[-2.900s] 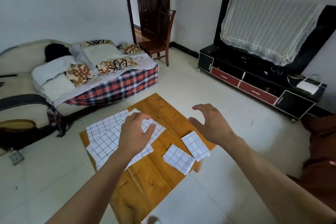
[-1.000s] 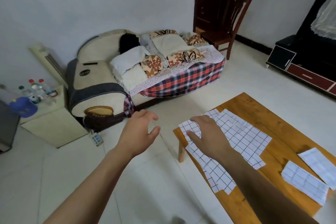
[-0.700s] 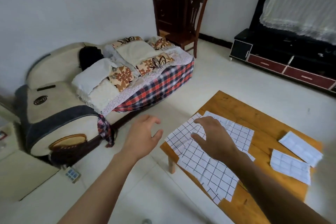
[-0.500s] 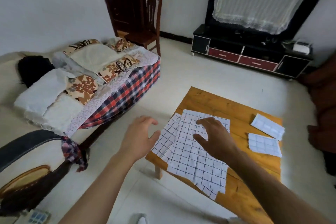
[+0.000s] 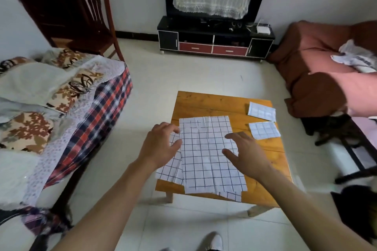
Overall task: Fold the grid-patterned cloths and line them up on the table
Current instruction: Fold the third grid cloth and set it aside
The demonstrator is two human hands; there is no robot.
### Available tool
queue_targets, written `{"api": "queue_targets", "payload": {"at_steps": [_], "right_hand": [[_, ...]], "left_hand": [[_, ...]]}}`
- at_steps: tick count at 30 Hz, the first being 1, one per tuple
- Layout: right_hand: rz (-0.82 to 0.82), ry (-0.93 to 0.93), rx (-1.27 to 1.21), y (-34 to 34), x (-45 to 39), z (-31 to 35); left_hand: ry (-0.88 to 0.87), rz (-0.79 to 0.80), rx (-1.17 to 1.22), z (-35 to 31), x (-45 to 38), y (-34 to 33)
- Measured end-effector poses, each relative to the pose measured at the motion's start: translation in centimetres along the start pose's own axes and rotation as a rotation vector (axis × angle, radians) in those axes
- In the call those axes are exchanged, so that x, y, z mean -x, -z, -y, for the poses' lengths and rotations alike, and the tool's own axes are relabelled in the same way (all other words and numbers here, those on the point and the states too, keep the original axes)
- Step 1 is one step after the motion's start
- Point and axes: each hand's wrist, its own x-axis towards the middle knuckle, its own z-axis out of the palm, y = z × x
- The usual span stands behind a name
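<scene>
A: On the small orange-brown wooden table [image 5: 206, 103] — a stack of unfolded white cloths with a dark grid pattern [image 5: 206, 155], lying flat over its near-left part. The top sheet is creased lengthwise; lower sheets stick out at the left edge and the near-right corner.

B: Folded ones?

A: Two small folded grid-patterned cloths at the right side of the table, one behind the other: the far folded cloth [image 5: 261, 111] and the near folded cloth [image 5: 264, 130], apart from each other and from the stack.

B: Hands?

A: Left hand [image 5: 160, 146] over the stack's left edge, fingers spread and loosely bent, fingertips at the cloth — nothing pinched. Right hand [image 5: 245, 153] over the stack's right side, fingers spread, gripping nothing. Whether either palm presses down, cannot tell.

B: Containers?

A: Only the black TV cabinet with two red drawers [image 5: 213, 44] against the far wall; drawers closed, contents hidden. Small items on top, too blurred to name.
</scene>
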Motion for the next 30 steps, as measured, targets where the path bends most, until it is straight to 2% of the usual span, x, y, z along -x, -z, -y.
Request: {"api": "queue_targets", "payload": {"at_steps": [10, 20, 26, 30], "right_hand": [[0.119, -0.129, -0.065, -10.1, 0.4, -4.9], [0.192, -0.244, -0.052, -25.3, 0.9, -11.7], [0.203, -0.245, -0.055, -32.0, 0.5, -14.2], [0.178, -0.177, -0.029, -35.6, 0.0, -15.2]], "left_hand": [[0.016, 0.276, -0.048, 5.3, -1.2, -9.2], [0.074, 0.406, -0.047, 14.0, 3.0, -23.9], [0.023, 0.415, -0.045, 17.5, 4.3, -30.4], [-0.097, 0.380, -0.153, 19.0, 4.5, -33.7]]}}
